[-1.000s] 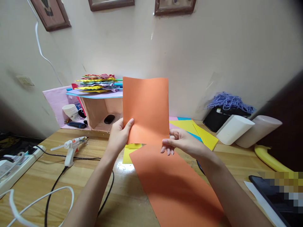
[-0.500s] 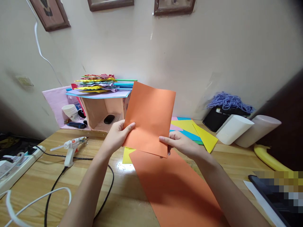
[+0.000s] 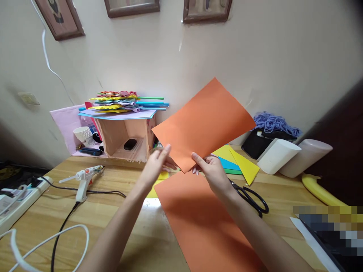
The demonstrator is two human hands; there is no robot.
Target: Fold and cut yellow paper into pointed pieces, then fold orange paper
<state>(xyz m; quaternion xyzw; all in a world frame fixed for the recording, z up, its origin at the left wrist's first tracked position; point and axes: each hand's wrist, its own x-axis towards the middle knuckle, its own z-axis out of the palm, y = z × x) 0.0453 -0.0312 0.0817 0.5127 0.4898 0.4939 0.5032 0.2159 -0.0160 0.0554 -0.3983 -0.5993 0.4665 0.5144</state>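
An orange sheet of paper (image 3: 204, 121) is raised above the table and tilted, with one corner pointing down. My right hand (image 3: 212, 172) pinches it near that lower corner, thumb in front and fingers behind. At the sheet's lower left edge is my left hand (image 3: 157, 164), its thumb and fingers apart; the thumb tip is against or just beside the edge. Beneath both hands, a longer orange sheet (image 3: 198, 215) lies on the table. Black-handled scissors (image 3: 252, 196) rest beside my right forearm, their blades hidden.
At left are a glue gun (image 3: 83, 179), its cord and a power strip (image 3: 25, 204). A box shelf (image 3: 127, 136) carries layered coloured paper (image 3: 116, 102). Yellow paper (image 3: 245, 166), white rolls (image 3: 279, 155), blue yarn (image 3: 275, 122) and a banana (image 3: 320, 189) are at right.
The raised sheet has turned clockwise, its top swinging right. My left hand has loosened from its left edge, while my right hand keeps its pinch. The scissors have come into view.
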